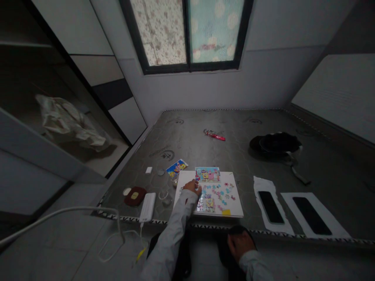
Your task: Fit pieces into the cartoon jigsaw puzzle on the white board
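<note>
My left hand (191, 187) reaches over the left part of a white board (182, 178). Its fingers are bent and drawn together by the jigsaw pieces; whatever is between them is too small to make out. Loose pink and blue jigsaw pieces (224, 192) lie scattered across the board's right half. A partly assembled cartoon jigsaw (209, 205) is near the front edge, with a yellow slip (226, 212) beside it. Along the board's back edge lies a cartoon picture card (208, 174). My right hand (241, 245) rests on my knee below the table edge, fingers apart, holding nothing.
Left of the board are a blue cartoon card (177, 167), clear round containers (166, 200), a white power bank (148, 207) with a cable and a brown case (135, 196). Two phones (271, 207) lie on white paper to the right. Behind are a black cap (275, 144) and a red packet (216, 136).
</note>
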`<state>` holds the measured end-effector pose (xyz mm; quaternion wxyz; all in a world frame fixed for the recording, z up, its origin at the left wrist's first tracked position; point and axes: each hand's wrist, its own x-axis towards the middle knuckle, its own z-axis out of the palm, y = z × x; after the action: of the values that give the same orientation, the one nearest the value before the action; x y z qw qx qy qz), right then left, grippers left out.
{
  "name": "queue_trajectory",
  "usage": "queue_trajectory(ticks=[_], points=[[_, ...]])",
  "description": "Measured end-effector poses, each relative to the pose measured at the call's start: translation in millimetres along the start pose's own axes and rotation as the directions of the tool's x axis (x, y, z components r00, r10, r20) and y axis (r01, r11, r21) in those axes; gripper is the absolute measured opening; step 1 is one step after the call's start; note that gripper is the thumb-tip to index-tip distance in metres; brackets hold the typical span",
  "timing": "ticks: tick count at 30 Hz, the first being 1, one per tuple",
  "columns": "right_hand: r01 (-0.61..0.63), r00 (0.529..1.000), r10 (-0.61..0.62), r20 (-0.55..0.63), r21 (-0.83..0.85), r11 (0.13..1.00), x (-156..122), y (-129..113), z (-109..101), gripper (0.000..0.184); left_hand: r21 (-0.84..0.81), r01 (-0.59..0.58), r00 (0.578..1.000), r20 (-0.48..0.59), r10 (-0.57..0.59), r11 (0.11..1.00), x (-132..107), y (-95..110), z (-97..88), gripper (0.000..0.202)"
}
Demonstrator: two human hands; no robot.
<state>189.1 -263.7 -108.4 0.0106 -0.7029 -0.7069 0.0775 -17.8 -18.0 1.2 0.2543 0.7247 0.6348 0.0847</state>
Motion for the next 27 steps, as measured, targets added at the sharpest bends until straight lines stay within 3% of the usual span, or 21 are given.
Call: queue_trajectory(ticks=[11,15,19,24,27], points=[[-0.020,1.000,0.020,0.017,0.009,1.000,-1.2,-1.3,3.2,0.047,-0.134,-0.078,0.976,-0.211,0.048,0.988,-29.7,2.8,-6.9,0.017],[-0.031,0.999,0.030,0.014,0.006,1.000,-1.6,-3.3,0.9,0.046,-0.158,-0.165,0.950,-0.291,0.113,0.974,-39.4,-2.6,-1.3,0.026],[-0.034,0.999,0.034,0.009,0.002,0.999,-0.7,-4.4,-1.1,0.043,-0.167,-0.221,0.931,-0.329,0.157,0.961,-61.6,-14.7,10.7,0.023],[-0.038,0.999,0.038,0.004,-0.004,0.999,0.1,-4.4,-0.5,0.042,-0.186,-0.316,0.877,-0.431,0.212,0.930,-103.1,-29.8,38.2,0.026],[-0.033,0.999,0.033,-0.013,-0.006,0.999,0.5,-4.2,0.4,0.042,-0.217,-0.283,0.885,-0.434,0.168,0.934,-123.1,-34.3,49.0,0.023]])
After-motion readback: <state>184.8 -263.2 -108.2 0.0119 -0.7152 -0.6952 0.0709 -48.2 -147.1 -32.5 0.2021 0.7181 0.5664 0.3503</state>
